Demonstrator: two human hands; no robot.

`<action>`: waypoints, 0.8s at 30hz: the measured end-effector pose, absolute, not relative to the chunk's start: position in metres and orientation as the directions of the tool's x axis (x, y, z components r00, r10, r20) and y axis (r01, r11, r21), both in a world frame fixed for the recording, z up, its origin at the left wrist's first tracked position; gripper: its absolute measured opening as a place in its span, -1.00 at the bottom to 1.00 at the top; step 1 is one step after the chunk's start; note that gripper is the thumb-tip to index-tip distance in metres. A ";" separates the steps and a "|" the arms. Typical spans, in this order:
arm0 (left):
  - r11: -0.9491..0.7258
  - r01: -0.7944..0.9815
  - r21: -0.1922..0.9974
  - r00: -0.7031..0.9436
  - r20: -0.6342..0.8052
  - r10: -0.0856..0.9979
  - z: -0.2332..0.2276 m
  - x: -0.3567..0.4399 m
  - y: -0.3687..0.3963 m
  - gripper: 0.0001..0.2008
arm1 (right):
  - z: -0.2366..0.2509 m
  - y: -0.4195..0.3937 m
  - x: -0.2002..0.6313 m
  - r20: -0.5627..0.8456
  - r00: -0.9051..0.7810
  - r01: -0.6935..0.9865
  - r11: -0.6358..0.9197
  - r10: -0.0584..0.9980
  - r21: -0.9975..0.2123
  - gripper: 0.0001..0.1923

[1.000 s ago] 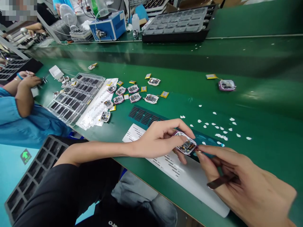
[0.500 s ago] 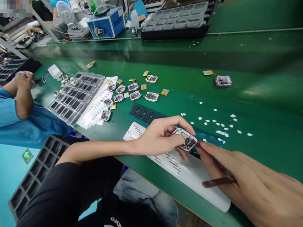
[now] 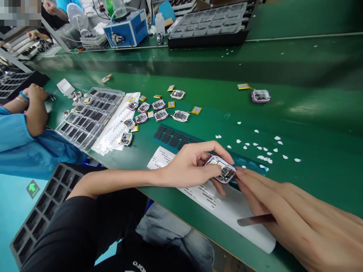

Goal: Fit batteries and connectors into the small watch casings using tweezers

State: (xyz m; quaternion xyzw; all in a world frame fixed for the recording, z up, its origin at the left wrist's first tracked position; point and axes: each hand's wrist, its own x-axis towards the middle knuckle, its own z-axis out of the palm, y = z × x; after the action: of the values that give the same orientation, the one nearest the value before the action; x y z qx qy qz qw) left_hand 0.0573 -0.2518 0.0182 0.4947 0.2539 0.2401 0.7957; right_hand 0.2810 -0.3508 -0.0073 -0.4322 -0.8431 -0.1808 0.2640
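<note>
Left hand (image 3: pixel 190 166) in head view pinches small open device (image 3: pixel 222 170) by its edges, just above white sheet (image 3: pixel 227 207) on green tabletop (image 3: pixel 312 124), steadying it. Right hand (image 3: pixel 286 219) w/ fingertips on device's edge, clamps a thin dark tool (image 3: pixel 255 220).

Bench mat (image 3: pixel 297 113): green, smooth, slight sheen w/ glare. Label sheet (image 3: pixel 227 206): white paper, matt. Watch case (image 3: pixel 221 169): glossy plastic rim, bare circuit board inside. Tray (image 3: pixel 90 115): clear shiny plastic. Tool (image 3: pixel 255 220) in right hand (image 3: pixel 295 219): smooth, dark, prob. metal.
</note>
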 end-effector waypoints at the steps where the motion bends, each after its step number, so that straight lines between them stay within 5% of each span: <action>1: 0.397 -0.129 0.909 0.758 -0.168 0.630 0.018 0.057 -0.252 -0.81 | -0.008 -0.351 0.281 0.611 -0.481 0.828 0.555 0.629 0.079 -0.38; 13: 0.339 -0.127 0.932 0.746 -0.135 0.652 0.013 0.057 -0.252 -0.83 | -0.008 -0.352 0.276 0.635 -0.474 0.831 0.548 0.610 0.095 -0.42; 19: 0.040 0.021 0.999 0.701 -0.044 0.712 0.008 0.057 -0.261 -0.84 | 0.000 -0.360 0.260 0.555 -0.354 0.887 0.458 0.753 -0.055 -0.38; 24: -0.058 0.049 0.997 0.701 0.008 0.714 0.007 0.057 -0.269 -0.79 | -0.003 -0.354 0.272 0.545 -0.476 0.834 0.552 0.690 0.030 -0.38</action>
State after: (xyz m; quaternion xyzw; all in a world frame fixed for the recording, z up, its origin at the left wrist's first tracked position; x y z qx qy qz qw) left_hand 0.0566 -0.2691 0.0069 0.6772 0.2813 0.2656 0.6259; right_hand 0.2721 -0.3545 -0.0032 -0.4500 -0.8464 -0.1472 0.2436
